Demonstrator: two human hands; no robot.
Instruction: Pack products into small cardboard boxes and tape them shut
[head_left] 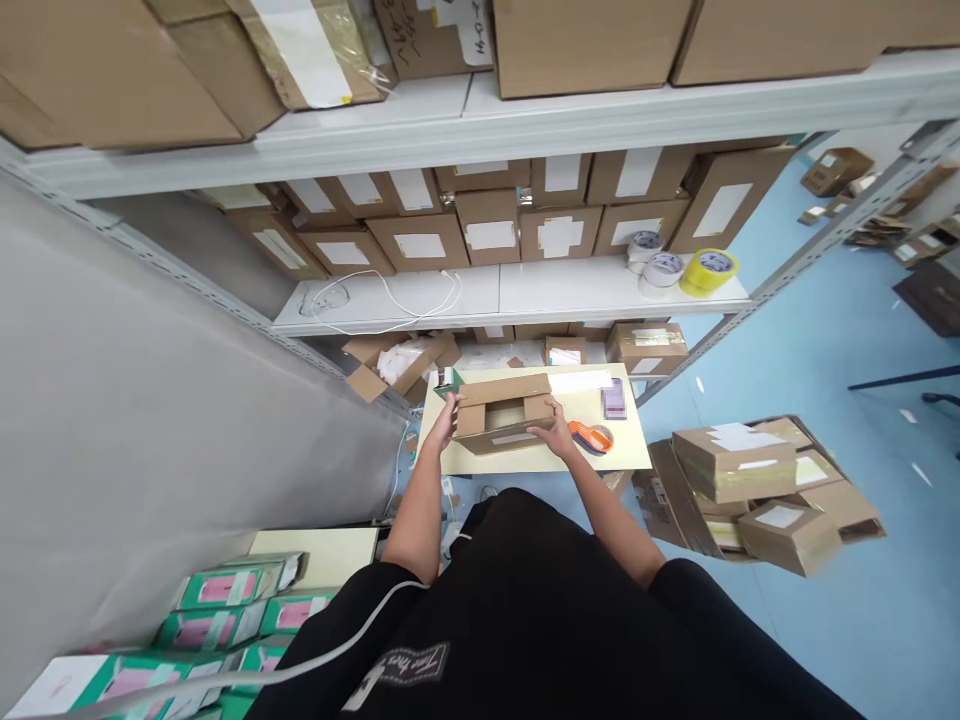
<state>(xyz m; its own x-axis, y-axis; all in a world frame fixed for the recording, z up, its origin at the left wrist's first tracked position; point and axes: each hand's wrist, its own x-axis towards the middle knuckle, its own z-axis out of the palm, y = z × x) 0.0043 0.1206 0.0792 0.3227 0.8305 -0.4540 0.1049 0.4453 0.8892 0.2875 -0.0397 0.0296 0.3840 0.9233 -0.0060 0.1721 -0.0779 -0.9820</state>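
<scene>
From the head camera I looked down on a pale yellow table (525, 458) with an open cardboard box (501, 412) lying across its middle, flaps up. My left hand (447, 418) was at the box's left end, fingers curled against the side flap; just above it sat a small green and white packet (448, 380), and I could not tell whether the hand was gripping it. My right hand (555, 432) was laid on the near right corner of the box, fingers spread over the edge, holding it steady.

Just right of that hand lay an orange tape dispenser (592, 437), and beyond it a small purple item (614, 398) whose print was too small to read. A white sheet (581, 380) lay near the table's far edge.

On the shelf (517, 290) behind stood three tape rolls, one yellow (709, 271), beside a loose white cable (390, 300). The brown cartons there carried blank-looking white labels. One carton on the top shelf bore handwriting (469, 30) I could not make out. Green and pink boxes (225, 585) were stacked at lower left. My black shirt showed a script logo (409, 665), illegible from here.
</scene>
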